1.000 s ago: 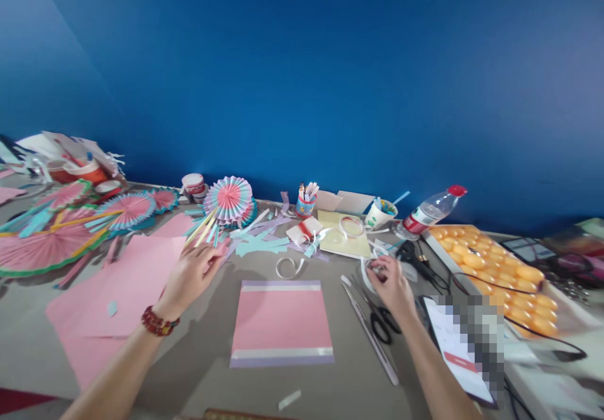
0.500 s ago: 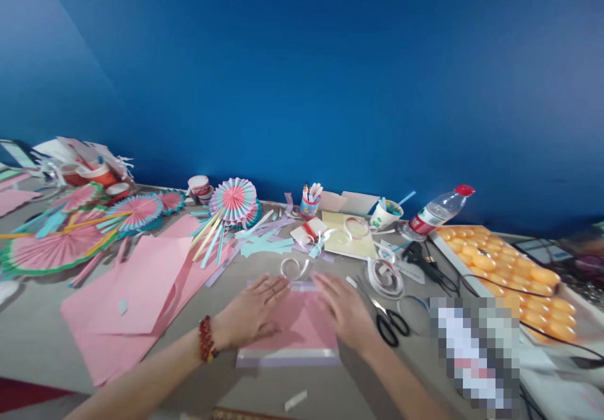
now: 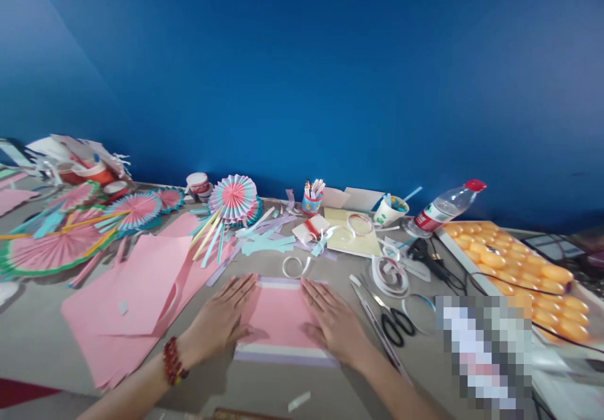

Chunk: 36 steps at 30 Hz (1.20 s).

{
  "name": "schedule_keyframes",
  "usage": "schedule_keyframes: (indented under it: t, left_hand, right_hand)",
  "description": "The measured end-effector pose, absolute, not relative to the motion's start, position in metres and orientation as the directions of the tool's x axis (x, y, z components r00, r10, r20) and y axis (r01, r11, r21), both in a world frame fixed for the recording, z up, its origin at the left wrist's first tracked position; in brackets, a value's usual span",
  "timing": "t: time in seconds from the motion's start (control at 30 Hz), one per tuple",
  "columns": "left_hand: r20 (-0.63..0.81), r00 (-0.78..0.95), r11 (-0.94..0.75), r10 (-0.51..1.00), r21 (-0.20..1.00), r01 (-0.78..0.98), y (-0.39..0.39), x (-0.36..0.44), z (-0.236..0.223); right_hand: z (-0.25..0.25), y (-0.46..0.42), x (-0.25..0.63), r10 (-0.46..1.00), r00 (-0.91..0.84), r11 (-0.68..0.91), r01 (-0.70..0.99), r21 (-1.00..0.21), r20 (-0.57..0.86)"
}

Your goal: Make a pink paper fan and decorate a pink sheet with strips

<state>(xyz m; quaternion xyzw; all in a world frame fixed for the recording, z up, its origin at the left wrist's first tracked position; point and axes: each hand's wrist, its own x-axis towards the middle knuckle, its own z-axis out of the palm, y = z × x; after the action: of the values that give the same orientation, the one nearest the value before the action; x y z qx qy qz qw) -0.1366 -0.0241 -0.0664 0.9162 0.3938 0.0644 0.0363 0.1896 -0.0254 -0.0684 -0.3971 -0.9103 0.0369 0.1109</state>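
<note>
A sheet of pink paper point(image 3: 279, 319) lies flat on the table before me, with white and lilac bands along its far and near edges. My left hand point(image 3: 219, 315) rests palm down over its left side, fingers stretched toward the far corner and the thumb on the pink surface. On the opposite side my right hand point(image 3: 334, 322) presses flat as well, fingers extended and holding nothing. Just right of that hand lie black-handled scissors point(image 3: 392, 327) and a long slim tool point(image 3: 377, 329). A small ring of white tape point(image 3: 292, 267) sits beyond the far edge.
Pink sheets point(image 3: 141, 288) and folded paper fans point(image 3: 233, 197) occupy the left. Behind are paper strips point(image 3: 267, 244), a pen cup point(image 3: 312, 201) and a bottle point(image 3: 438, 212). To the right are tape rolls point(image 3: 391, 276), a glue gun point(image 3: 427, 259) and a tray of orange objects point(image 3: 509, 269).
Both hands have slid apart, the left one leftward and the right slightly outward, uncovering the paper's middle. The paper stays nearly in place. The slim tool now shows beside the scissors.
</note>
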Motion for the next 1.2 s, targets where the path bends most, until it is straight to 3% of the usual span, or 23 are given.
schedule_keyframes:
  t: [0.27,0.4,0.67,1.0,1.2]
  left_hand:
    - [0.147,0.648,-0.663,0.747,0.099,0.742,-0.027,-0.139,-0.067]
    - [0.17,0.623,-0.644,0.763,0.131,0.753,-0.027,-0.133,-0.058]
    - [0.093,0.741,-0.747,0.665,0.097,0.658,-0.034,-0.136,-0.066]
    - [0.087,0.727,-0.73,0.682,0.156,0.666,-0.018,-0.155,-0.061]
    - [0.058,0.695,-0.692,0.716,0.189,0.697,-0.028,-0.13,-0.066]
  right_hand:
    - [-0.081,-0.037,0.231,0.823,-0.505,0.526,0.85,-0.015,0.261]
    - [-0.074,-0.04,0.229,0.811,-0.516,0.538,0.843,-0.004,0.275]
    - [-0.08,-0.042,0.209,0.79,-0.575,0.589,0.808,-0.003,0.211]
    - [-0.072,-0.034,0.223,0.841,-0.536,0.54,0.825,-0.164,0.074]
    - [-0.051,-0.026,0.202,0.832,-0.542,0.549,0.778,-0.306,0.116]
